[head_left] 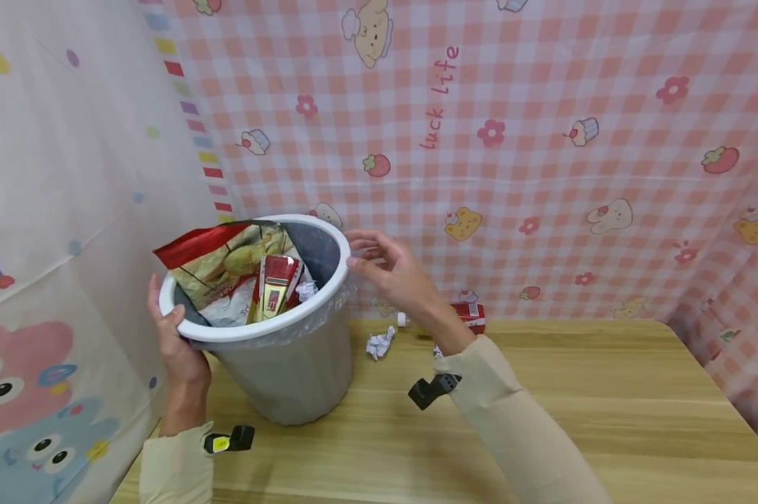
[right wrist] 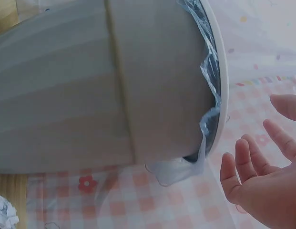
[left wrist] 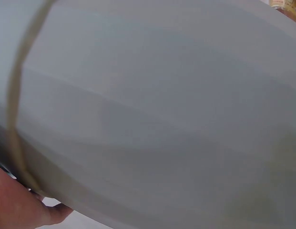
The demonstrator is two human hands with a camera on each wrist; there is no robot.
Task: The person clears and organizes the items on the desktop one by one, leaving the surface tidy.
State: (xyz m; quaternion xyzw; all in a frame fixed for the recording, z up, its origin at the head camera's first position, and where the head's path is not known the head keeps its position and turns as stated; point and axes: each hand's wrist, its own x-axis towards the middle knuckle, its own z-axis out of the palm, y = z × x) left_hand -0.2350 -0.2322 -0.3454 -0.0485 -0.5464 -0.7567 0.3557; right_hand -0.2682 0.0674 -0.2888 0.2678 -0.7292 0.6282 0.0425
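Note:
A grey trash can [head_left: 290, 378] with a white rim and a clear plastic liner [right wrist: 209, 67] stands tilted on the table's left side. Its left rim is gripped by my left hand [head_left: 180, 353], thumb over the edge; the left wrist view is mostly filled by the can's wall [left wrist: 138, 95]. Beside the right rim is my right hand [head_left: 394, 269], its fingers loosely bent; the right wrist view shows those fingers [right wrist: 245, 160] apart from the rim. Inside lie a snack bag [head_left: 202, 262], a red and gold package [head_left: 276, 287] and crumpled paper [head_left: 306, 290].
On the wooden table [head_left: 605, 406], a crumpled paper ball [head_left: 381, 343] lies right of the can. Behind my right forearm is a bottle with a red label [head_left: 473, 316] and a white cap, partly hidden. Patterned cloth [head_left: 542, 175] hangs behind and at both sides.

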